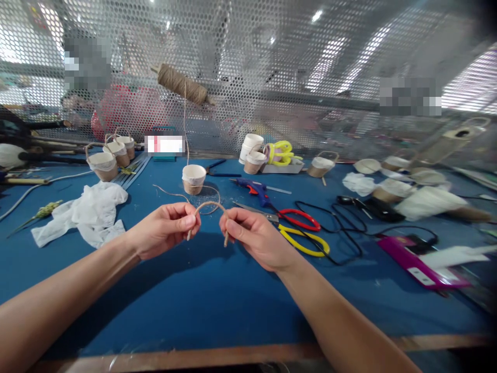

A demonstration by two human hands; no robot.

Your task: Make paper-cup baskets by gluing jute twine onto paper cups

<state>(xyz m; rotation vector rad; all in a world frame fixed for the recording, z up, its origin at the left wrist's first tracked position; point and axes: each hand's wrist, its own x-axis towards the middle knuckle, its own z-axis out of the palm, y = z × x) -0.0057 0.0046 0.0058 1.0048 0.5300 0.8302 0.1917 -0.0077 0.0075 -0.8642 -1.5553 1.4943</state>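
Both ends of a bent cord [209, 203] poke below the left grip [166, 228] and right grip [252, 233] pinching it; even pressure should keep the arch smooth.

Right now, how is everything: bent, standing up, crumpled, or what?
Brown cord, bent in an arch
Left hand, pinching the cord near one end
Right hand, pinching it near the other
Twine spool, strand hanging down
Middle cup, upright, no handle showing
Blue glue gun, lying on its side
Scissors, lying flat, handles apart
White cloth, crumpled
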